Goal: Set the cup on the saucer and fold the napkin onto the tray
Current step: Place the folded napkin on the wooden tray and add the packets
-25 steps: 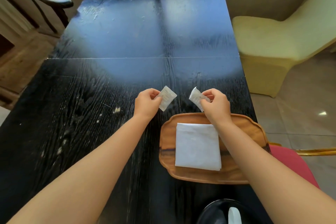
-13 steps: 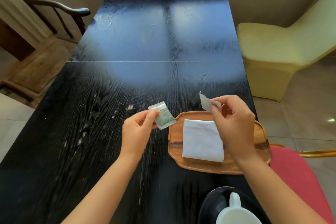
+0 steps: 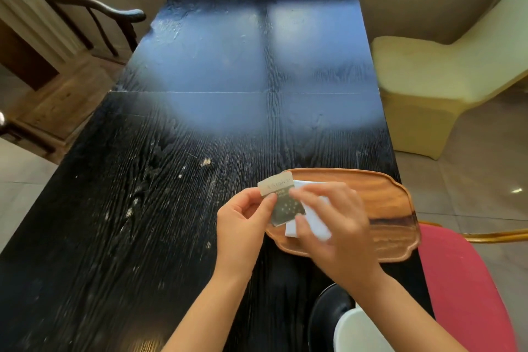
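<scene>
Both bare forearms reach fwd from the bottom edge, hands meeting at centre-right. Left hand [image 3: 243,218]: palm turned up, thumb & forefinger pinched on a small silver-grey foil packet [image 3: 281,199]. Right hand [image 3: 333,223]: back up, blurred, fingertips [image 3: 297,194] on same packet.

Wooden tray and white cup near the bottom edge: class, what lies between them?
In the head view, the right hand and its forearm cross the stretch between the wooden tray and the white cup, above the black table.
</scene>
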{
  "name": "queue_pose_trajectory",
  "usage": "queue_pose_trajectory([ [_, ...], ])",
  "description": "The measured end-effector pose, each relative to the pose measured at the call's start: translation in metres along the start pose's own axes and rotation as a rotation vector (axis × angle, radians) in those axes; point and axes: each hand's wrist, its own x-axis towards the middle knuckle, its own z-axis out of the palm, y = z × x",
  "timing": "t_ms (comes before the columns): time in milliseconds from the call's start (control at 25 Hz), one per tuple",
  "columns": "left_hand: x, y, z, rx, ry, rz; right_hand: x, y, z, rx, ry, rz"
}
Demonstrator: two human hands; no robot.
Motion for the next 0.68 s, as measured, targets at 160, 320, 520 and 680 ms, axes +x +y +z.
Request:
queue_pose_trajectory([
  [160, -0.006, -0.001, -0.004, 0.197, -0.200, 0.131, 0.020, 0.012, -0.019, 0.425, -0.254, 0.496],
  [320, -0.010, -0.006, 0.001, 0.193, -0.195, 0.108, 0.025, 0.014, -0.021, 0.580, -0.321, 0.656],
  [520, -0.012, -0.019, 0.011, 0.177, -0.138, -0.005, 0.021, 0.023, -0.021, 0.616, -0.193, 0.722],
  [680, -0.014, -0.026, 0.027, 0.117, -0.135, -0.046, 0.023, 0.039, -0.037, 0.595, -0.317, 0.783],
])
